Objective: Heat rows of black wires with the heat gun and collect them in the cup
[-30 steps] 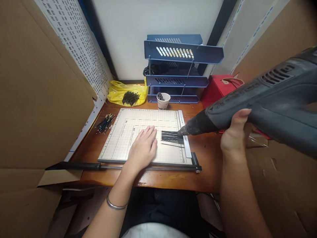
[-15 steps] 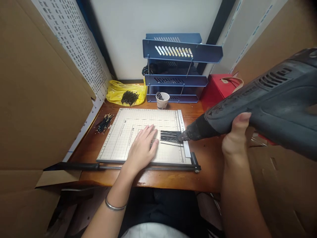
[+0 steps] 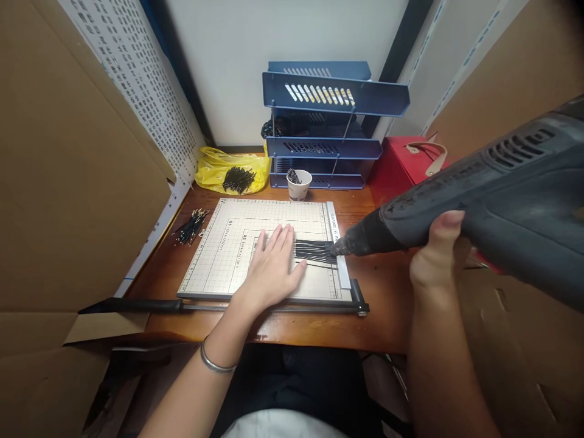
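Observation:
My left hand (image 3: 272, 267) lies with its fingers spread on the cream gridded board of a paper cutter (image 3: 210, 255). Just right of its fingers is a row of thin black strands (image 3: 314, 250), with one strand lying apart in front of the row. My right hand (image 3: 437, 255) grips a large dark heat gun (image 3: 429, 201), thumb along its near side; its other fingers are mostly hidden. The gun's nozzle is over the right ends of the strands, beside the white strip at the board's right edge.
Behind the board are a yellow bag (image 3: 210, 167) with black pieces, a paper cup (image 3: 298, 190) and a blue rack (image 3: 378, 97). A red box (image 3: 396, 161) stands right. Black pieces (image 3: 191, 227) lie left. The cutter's long handle (image 3: 146, 305) runs along the front.
My left hand has moved right, closer to the strands, its thumb now near the lone strand. The heat gun has shifted slightly, its body tilting a little lower at the right.

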A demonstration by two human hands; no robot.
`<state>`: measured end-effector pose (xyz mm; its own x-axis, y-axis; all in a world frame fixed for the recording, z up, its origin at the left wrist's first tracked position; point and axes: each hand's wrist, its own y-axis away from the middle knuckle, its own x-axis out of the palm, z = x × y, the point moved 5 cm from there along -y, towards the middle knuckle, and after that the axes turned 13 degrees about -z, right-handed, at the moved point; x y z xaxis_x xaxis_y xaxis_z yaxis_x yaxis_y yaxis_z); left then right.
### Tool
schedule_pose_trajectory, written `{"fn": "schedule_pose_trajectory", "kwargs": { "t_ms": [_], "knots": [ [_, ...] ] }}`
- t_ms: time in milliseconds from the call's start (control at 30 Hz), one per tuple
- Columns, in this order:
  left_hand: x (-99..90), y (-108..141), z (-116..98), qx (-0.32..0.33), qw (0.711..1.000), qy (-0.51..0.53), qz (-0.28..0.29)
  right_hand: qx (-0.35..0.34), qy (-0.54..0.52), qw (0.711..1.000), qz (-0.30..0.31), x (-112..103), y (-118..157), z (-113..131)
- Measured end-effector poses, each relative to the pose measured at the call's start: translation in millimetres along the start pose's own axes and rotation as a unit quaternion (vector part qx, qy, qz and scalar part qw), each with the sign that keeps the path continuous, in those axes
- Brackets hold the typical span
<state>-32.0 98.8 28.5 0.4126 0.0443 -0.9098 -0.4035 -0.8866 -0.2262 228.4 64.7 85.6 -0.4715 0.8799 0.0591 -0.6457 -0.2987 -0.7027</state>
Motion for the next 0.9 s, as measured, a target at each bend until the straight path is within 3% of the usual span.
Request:
{"fn": "schedule_pose_trajectory", "kwargs": {
  "t_ms": [167,300,567,900],
  "knots": [
    [7.4,0,3,-0.001,1.0,-0.013,-0.007,0.035,-0.028,0.998,-0.032,-1,-1,1],
    [10.5,0,4,0.001,0.999,-0.009,-0.037,0.073,0.011,0.997,-0.005,-1,3,-3],
    [10.0,1,1,-0.007,1.0,-0.015,-0.019,0.029,-0.033,0.999,0.014,-1,0,7],
    [8.8,2,2,0.001,1.0,-0.01,-0.02,0.05,-0.035,0.998,-0.004,-2,5,10]
  ]
}}
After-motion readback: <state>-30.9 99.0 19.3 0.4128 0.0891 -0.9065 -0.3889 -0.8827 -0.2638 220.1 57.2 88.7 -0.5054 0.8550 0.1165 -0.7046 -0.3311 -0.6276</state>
